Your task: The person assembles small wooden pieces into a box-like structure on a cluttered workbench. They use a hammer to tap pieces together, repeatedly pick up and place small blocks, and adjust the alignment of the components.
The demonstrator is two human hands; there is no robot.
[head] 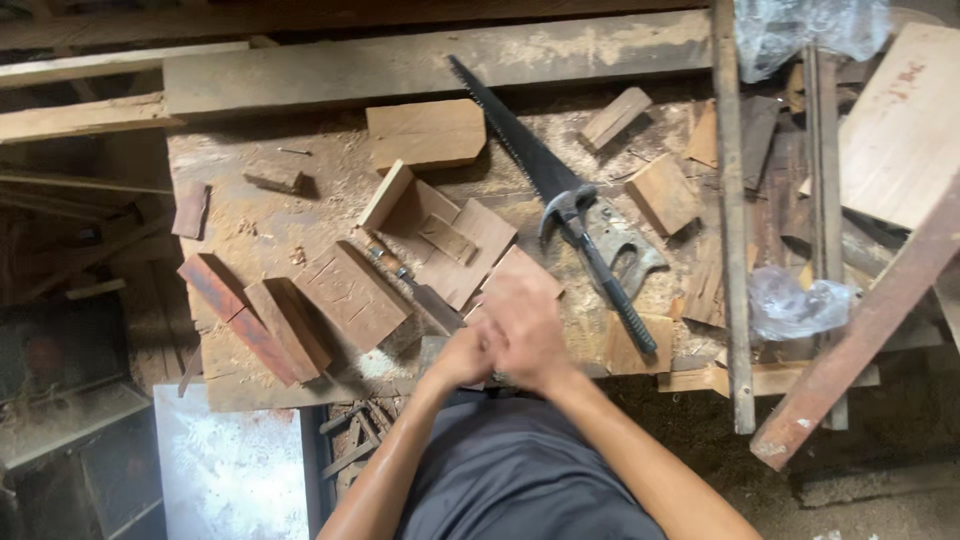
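Sawdust-covered wood makes up the workbench [250, 215], seen from the head camera looking straight down. Both hands are pressed together at the near edge of the bench: the right hand [530, 335] is laid over the left hand [465, 358], and both are blurred, so whether anything is gripped between them cannot be told. Just beyond the fingers a chisel [415, 285] is lying on flat wood offcuts [455, 245], its blade pointed towards the hands. To the right, a claw hammer [600, 270] is laid across a handsaw [530, 150], the hammer's handle reaching almost to the bench's near edge beside the right hand. To the left, several reddish blocks [265, 325] are crowded along the near edge. Little bare surface is left around the hands; a more open patch is seen at the far left of the bench top. A long plank [420, 65] bounds the far edge.
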